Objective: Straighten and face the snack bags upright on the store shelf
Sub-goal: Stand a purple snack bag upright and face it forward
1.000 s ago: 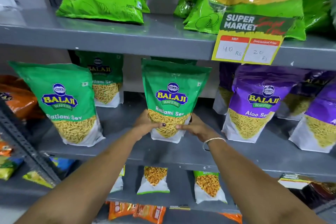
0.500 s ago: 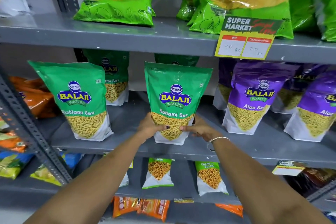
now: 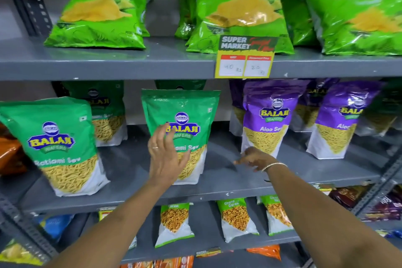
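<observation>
Left hand [image 3: 166, 154]: raised in front of the middle green Ratlami Sev bag [image 3: 181, 115], fingers spread and holding nothing; whether the palm touches the bag cannot be told.
Right hand [image 3: 254, 158]: low over the grey middle shelf [image 3: 217, 172], to the right of that bag and just near the purple Aloo Sev bag [image 3: 268, 113]; fingers loosely curled, one pointing left, empty. A thin bangle [image 3: 274, 166] sits on the wrist.
Middle green Ratlami Sev bag: stands upright on the middle shelf, label facing the near side.
Left green Ratlami Sev bag [image 3: 54, 143]: nearer the shelf edge, leaning slightly, label forward.
Purple Aloo Sev bag: upright to the right, another like it [image 3: 341, 119] further right.
Far row: more green and purple bags behind, partly hidden.
Top shelf: bright green Crunchem bags [image 3: 241, 6] leaning back, with a yellow price tag [image 3: 244, 59] clipped to the edge.
</observation>
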Available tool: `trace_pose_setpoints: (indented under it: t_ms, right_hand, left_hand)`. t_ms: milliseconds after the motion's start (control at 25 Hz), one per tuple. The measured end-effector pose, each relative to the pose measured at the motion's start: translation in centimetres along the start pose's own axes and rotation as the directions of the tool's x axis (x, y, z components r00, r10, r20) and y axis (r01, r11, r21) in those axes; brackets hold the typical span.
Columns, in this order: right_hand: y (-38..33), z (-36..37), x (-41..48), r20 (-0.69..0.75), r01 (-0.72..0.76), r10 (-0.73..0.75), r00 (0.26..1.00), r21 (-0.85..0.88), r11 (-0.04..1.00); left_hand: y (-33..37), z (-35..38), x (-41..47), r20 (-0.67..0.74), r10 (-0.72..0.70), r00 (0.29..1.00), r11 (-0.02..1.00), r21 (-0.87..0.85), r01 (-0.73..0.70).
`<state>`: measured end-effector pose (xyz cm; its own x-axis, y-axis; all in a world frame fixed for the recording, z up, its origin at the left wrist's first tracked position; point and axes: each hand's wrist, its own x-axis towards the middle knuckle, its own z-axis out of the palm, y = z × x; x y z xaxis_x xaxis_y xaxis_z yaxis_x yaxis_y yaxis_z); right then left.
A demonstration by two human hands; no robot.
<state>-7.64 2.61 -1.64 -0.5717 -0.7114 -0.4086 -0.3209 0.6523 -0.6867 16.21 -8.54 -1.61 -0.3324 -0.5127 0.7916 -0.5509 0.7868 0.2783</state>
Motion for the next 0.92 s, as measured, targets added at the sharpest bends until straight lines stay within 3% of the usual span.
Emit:
trace_pose_setpoints:
  t_ms: [120,200,240,320,400,480,560,720,920]
  right_hand:
    - [3.0,-5.0,1.3,-0.059,-0.075,0.070,0.996,-0.073,0.995]
    - [4.9,-8.2,2.5,-0.163,-0.085,0.057,0.985,-0.175,0.981]
    - [5.9,-9.8,3.0,-0.191,-0.044,0.007,0.982,-0.187,0.981]
    - [7.8,-12.4,4.8,-0.206,0.017,-0.032,0.978,-0.075,0.997]
    - [8.9,-14.1,6.1,-0.151,0.111,-0.092,0.984,0.122,0.986]
    - [9.5,-14.8,7.9,-0.068,0.209,-0.198,0.978,0.270,0.940]
    - [9.7,-15.1,9.0,0.040,0.223,-0.254,0.966,0.362,0.905]
    - [9.1,-14.3,7.7,0.138,0.335,-0.429,0.893,0.435,0.836]
    - [9.9,-14.3,5.4,0.136,0.237,-0.306,0.942,0.372,0.897]
  left_hand:
    - [5.6,3.1,0.6,0.060,0.264,0.963,0.961,-0.106,-0.257]
    - [9.5,6.0,1.7,0.192,0.267,0.944,0.956,-0.178,-0.234]
    - [11.5,7.8,2.3,0.279,0.189,0.942,0.964,-0.237,-0.123]
    - [14.8,11.5,3.5,0.469,-0.046,0.882,0.909,-0.346,0.232]
    - [16.8,14.2,4.8,0.590,-0.312,0.745,0.742,-0.339,0.579]
    - [17.9,16.1,5.3,0.695,-0.413,0.589,0.564,-0.312,0.764]
    - [18.3,17.4,5.2,0.727,-0.445,0.523,0.505,-0.278,0.817]
    - [18.2,18.0,4.6,0.660,-0.551,0.511,0.462,-0.269,0.845]
    - [18.5,15.8,3.3,0.657,-0.535,0.531,0.505,-0.255,0.824]
